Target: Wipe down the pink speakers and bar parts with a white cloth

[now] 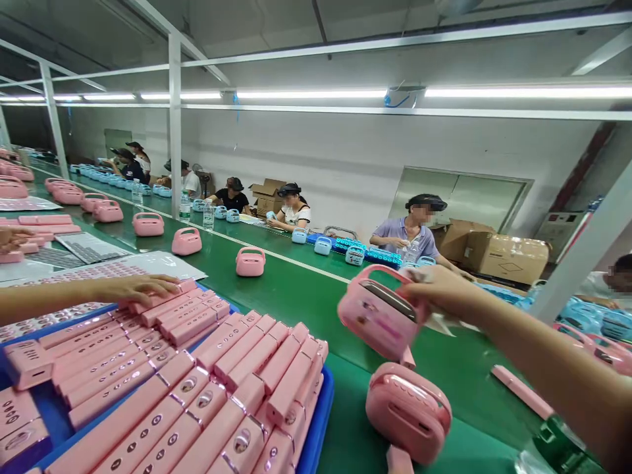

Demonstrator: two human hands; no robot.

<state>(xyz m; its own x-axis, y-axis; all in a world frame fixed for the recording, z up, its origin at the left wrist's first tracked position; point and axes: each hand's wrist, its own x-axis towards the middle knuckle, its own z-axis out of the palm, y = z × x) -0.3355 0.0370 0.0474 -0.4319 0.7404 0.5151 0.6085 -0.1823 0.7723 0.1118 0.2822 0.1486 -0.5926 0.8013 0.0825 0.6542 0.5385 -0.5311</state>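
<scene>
Pink device (pixel 376 317), green worktop (pixel 301 296), pale wall (pixel 320 158)

The wearer's two hands (pixel 148 289) are showing; one blue foreground tray (pixel 323 403) is carrying over twenty pink bars (pixel 217 428); at least eight pink handled speakers (pixel 250 263) and four clear bottles (pixel 184 208) are appearing.

Single view, worn on the head, facing forward and slightly down across the green surface (pixel 296 296). Left hand (pixel 148 288), right hand (pixel 437 289) and blue tray (pixel 323 401) lie close to the camera; far wall (pixel 326 151) and strip lights (pixel 494 93) stand well beyond, in the upper frame.
</scene>
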